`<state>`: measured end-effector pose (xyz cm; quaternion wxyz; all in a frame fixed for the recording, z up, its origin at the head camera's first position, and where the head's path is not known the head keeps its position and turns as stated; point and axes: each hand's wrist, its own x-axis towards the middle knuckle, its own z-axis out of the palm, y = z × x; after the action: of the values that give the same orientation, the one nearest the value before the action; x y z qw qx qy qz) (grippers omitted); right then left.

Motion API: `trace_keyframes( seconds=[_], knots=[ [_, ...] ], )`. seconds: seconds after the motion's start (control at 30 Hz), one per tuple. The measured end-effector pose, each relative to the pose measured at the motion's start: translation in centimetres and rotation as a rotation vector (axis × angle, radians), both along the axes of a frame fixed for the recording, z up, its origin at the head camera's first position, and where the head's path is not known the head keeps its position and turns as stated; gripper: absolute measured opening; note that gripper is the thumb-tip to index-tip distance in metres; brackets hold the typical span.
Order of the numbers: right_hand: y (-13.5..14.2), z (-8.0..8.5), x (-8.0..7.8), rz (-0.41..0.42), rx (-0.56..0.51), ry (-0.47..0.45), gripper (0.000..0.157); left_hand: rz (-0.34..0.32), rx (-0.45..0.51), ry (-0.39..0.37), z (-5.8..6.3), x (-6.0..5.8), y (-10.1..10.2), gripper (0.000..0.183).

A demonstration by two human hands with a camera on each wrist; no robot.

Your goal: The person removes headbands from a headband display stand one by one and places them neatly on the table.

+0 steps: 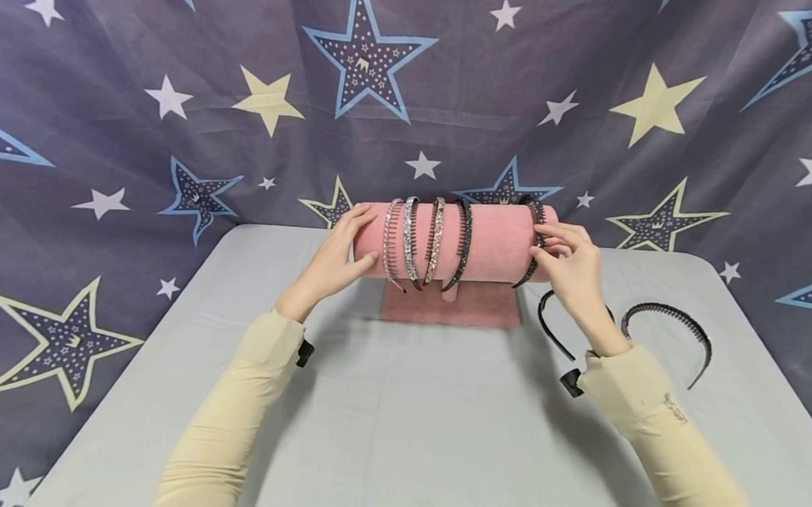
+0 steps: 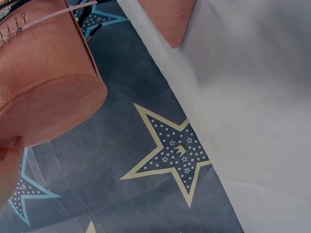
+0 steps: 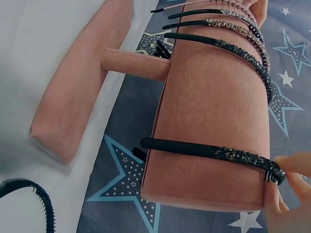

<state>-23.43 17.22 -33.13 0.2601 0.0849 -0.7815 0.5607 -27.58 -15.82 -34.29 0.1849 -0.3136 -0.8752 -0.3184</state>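
A pink velvety display roll stands on a post and flat base. My left hand holds its left end, thumb on the front and fingers over the top. My right hand pinches a black sparkly headband that goes round the roll near its right end. Farther left on the roll sit a pink headband, a silver one, a rose-gold glittery one and a black one. The left wrist view shows only a bit of the left hand at the roll's end.
To the right, two black headbands lie on the white table: a thin one beside my right forearm and a toothed one farther right. A dark star-patterned cloth hangs behind and beside the table.
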Motion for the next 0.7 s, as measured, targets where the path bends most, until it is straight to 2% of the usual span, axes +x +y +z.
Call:
trace_keyframes(
  seconds=[0.37,0.7],
  knots=[
    [1.3,-0.2,0.1,-0.009,-0.01,0.006,0.029,0.001,0.006,0.009,0.0,0.0,0.0,0.058],
    [2.7,-0.4,0.0,-0.049,-0.001,-0.011,0.029,-0.003,0.011,0.006,-0.1,-0.1,0.0,0.058]
  ],
)
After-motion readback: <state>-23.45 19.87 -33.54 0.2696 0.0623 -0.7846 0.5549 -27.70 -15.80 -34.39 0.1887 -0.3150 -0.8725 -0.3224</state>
